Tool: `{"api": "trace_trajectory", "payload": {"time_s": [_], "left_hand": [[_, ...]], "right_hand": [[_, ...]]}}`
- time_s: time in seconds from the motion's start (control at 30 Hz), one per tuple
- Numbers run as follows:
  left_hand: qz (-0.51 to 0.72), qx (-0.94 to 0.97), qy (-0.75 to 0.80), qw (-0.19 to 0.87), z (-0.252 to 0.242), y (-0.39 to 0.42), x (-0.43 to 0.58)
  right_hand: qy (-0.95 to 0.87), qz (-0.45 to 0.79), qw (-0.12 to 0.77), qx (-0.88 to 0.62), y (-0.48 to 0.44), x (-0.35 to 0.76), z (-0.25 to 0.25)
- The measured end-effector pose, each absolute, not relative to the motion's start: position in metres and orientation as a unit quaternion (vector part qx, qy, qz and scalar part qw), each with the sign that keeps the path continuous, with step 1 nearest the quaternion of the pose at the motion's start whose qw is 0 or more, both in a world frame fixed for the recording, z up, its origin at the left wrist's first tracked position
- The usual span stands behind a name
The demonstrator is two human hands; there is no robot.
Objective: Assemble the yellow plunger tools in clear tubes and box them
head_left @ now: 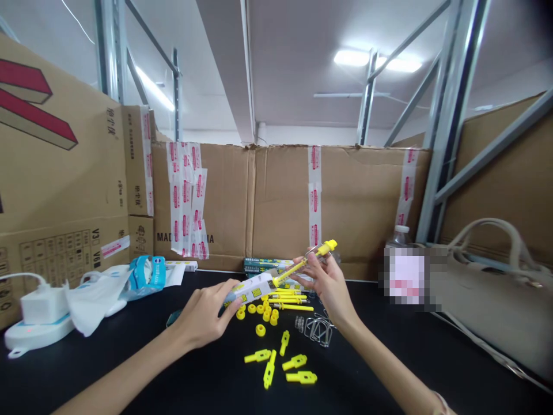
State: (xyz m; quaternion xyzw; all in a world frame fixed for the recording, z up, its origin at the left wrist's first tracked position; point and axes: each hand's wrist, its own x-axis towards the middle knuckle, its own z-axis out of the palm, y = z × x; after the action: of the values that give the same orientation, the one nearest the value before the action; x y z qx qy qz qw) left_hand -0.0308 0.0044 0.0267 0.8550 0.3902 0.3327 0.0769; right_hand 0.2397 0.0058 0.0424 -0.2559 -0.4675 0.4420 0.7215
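My left hand [209, 311] is closed around a narrow white carton [250, 290] with yellow and green print. In my right hand [326, 282] is a slim syringe-like device [300, 265] with a yellow rod and a yellow end piece, pinched near its upper end. The device slants down to the carton's right end; whether its tip is inside, I cannot tell. Below my hands lie several small yellow rings [260, 330], yellow rods [294, 307] and flat yellow pieces with slots [301, 377]. Bent metal wire frames [318, 331] rest beneath my right hand.
Printed cartons [263, 264] lie at the back against a cardboard wall [280, 202]. At left are a white charger [45, 305] on a power strip [38, 334] and a blue tissue pack [149, 274]. A bottle [401, 268] and beige handbag [496, 300] stand at right.
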Motion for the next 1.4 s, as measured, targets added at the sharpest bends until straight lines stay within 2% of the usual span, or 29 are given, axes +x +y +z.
{"api": "trace_trajectory", "payload": {"time_s": [0.6, 1.0, 1.4], "left_hand": [[0.266, 0.87, 0.389, -0.145, 0.02, 0.007, -0.031], [0.321, 0.849, 0.412, -0.077, 0.015, 0.005, -0.025], [0.318, 0.864, 0.383, -0.078, 0.009, 0.005, -0.023]], "right_hand": [[-0.389, 0.474, 0.766, -0.195, 0.002, 0.223, 0.035], [-0.389, 0.457, 0.769, -0.219, 0.002, 0.215, 0.026], [-0.536, 0.378, 0.688, -0.312, -0.004, 0.206, 0.018]]}}
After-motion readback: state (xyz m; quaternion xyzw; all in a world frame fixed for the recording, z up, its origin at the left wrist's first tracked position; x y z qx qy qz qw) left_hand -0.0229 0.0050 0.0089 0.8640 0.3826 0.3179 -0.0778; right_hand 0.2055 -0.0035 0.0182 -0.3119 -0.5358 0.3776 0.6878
